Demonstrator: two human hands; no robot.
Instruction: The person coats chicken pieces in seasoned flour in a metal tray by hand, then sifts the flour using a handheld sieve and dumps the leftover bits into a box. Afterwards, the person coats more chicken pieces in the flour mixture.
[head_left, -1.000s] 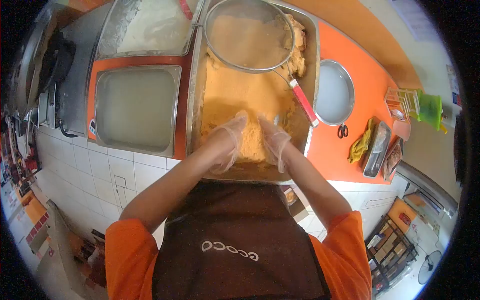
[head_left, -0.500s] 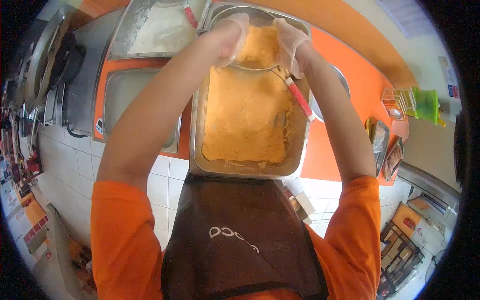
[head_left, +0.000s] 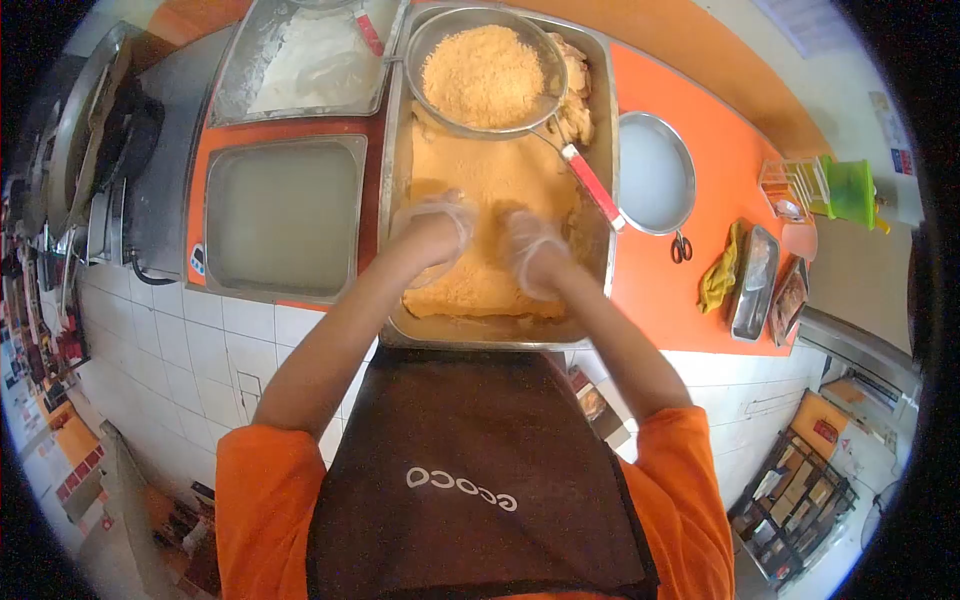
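Orange breading powder (head_left: 490, 180) fills much of a deep metal tray (head_left: 397, 335) in front of me. My left hand (head_left: 440, 232), in a clear plastic glove, is low over the powder on the left. To its right is my right hand (head_left: 530, 250), gloved too and smeared by motion. The fingers of both hands are too blurred or hidden to read, and I cannot tell whether they hold any powder. A round sieve (head_left: 563, 100) with orange crumbs (head_left: 482, 75) in it rests across the tray's far end, its red handle pointing toward me. Lumpy coated pieces (head_left: 573, 95) lie beside and partly under it.
Left of the tray are a pan of cloudy liquid (head_left: 285, 215) and a pan of white flour (head_left: 310, 65). On the orange counter at right are a round bowl (head_left: 655, 175), scissors (head_left: 681, 247), a yellow cloth (head_left: 718, 275) and a narrow metal tray (head_left: 755, 285).
Both hands have left the sieve and come down toward me, over the powder. The sieve now rests at the tray's far end, uncovering the coated pieces beside it.
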